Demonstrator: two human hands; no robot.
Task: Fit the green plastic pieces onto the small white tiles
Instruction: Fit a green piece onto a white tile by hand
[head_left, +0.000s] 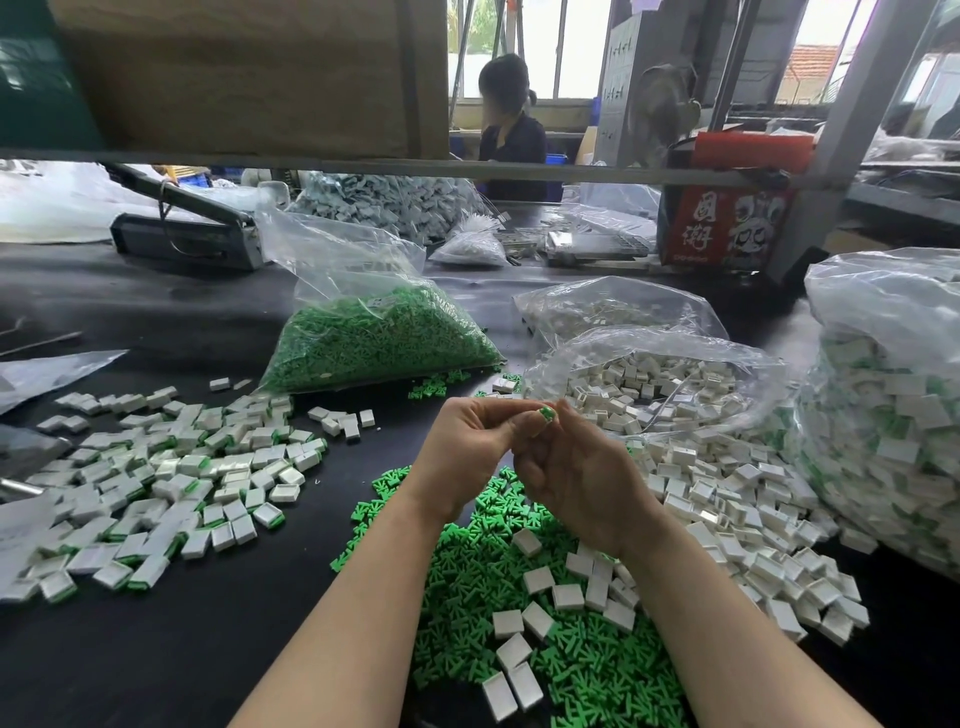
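Assembly station, seen from the worker's head. Both hands are raised together above the dark table (182, 649), meeting at the fingertips: the left hand (470, 452) and the right hand (576, 467) jointly pinch one small white tile with a green piece (546, 414) showing on its upper face, the fingers of each curled in around it. Holding it clear of the table probably lets the thumbs press the green piece home while the other fingers brace the tile (whether it is fully seated cannot be told from this view). Supplies lie within a short reach: a loose heap of green pieces (519, 597) directly under the forearms, with bare white tiles (727, 509) spilling from an open bag (649, 374) on the right. Tiles already showing green edges (156, 483) are spread to the left, apart from the raw stock, which suggests a right-to-left flow. A sealed bag of green pieces (374, 338) rests beyond the hands, and a large bag of fitted tiles (893, 405) stands at far right. Another person (511, 124) sits at a bench behind.
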